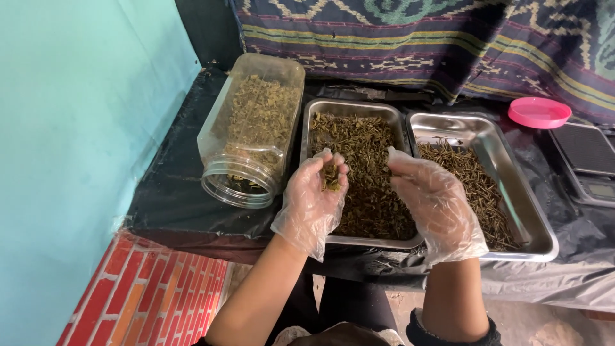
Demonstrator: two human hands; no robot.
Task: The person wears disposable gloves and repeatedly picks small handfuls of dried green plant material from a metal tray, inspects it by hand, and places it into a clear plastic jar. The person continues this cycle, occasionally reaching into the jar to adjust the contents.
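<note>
1. L hand [315,195], in a thin clear plastic glove, is cupped palm-up w/ fingers curled together around a small clump of dried leaves [331,178]. Clump sits in the palm, above the near-left part of the left steel tray [351,107].
2. R hand [430,200], also gloved, hovers over the seam btwn the two trays. Fingers are bent toward the L hand, tips close together; can't tell if they pinch anything.
3. Risk: bits drop from the cupped palm. The hold is loose, so any tilt probably spills leaves past the tray's near rim onto the black plastic sheet [173,192].
4. Risk: mix-up. Right steel tray [535,218] holds what look like thinner stems, and its rim touches the left tray. A piece let go over that seam could land in the wrong pile.
5. Risk: the clear plastic jar [251,128] lies on its side just left of the trays, mouth open toward the table edge, part-full of dried leaves. An elbow knock could roll it or shake contents out.
6. Gloves are baggy at the wrist; a loose fold may drag thru the leaf pile.
7. Pink lid [539,112] and digital scale [586,160] sit well apart at far right, low risk.
</note>
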